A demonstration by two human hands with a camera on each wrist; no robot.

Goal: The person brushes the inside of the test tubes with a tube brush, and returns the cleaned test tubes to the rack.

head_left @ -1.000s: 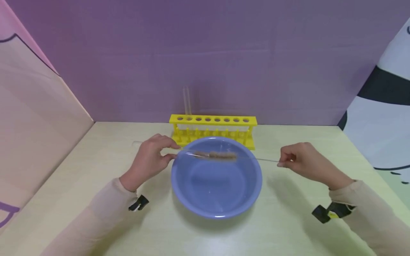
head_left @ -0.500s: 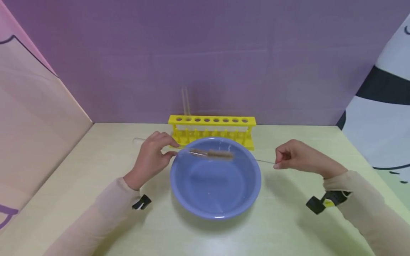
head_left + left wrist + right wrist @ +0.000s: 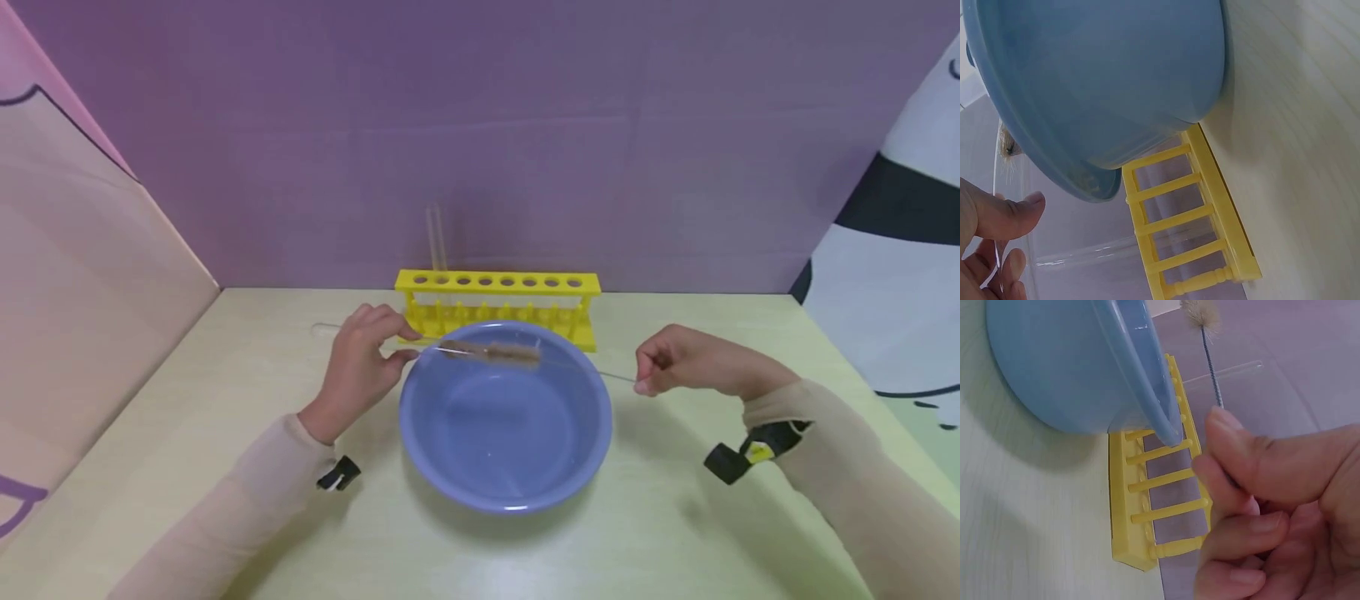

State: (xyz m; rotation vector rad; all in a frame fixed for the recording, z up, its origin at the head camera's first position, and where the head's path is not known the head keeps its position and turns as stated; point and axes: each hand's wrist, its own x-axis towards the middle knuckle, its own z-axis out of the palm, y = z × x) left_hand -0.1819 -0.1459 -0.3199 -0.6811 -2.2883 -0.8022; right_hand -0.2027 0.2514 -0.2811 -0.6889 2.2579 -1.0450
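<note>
My left hand [image 3: 356, 362] holds a clear glass test tube [image 3: 324, 329] between thumb and fingers, lying nearly level, its closed end poking out to the left behind the hand. A test tube brush [image 3: 513, 356] with tan bristles has its front part inside the tube's mouth, while the rear bristles show outside it. Over on the right, my right hand [image 3: 693, 362] pinches the brush's thin twisted-wire handle [image 3: 1211, 362] between thumb and forefinger. Both tube and brush are held above the far part of a blue basin [image 3: 506, 498].
Behind the basin stands a yellow test tube rack [image 3: 498, 282] with a row of holes. Another clear test tube [image 3: 436, 237] stands upright in it, near its left end. A purple backdrop [image 3: 495, 150] rises behind the pale wooden table [image 3: 262, 333].
My right hand has moved a little to the left, and the brush has slid slightly deeper into the test tube. My left hand keeps its hold, with its wrist shifted slightly right.
</note>
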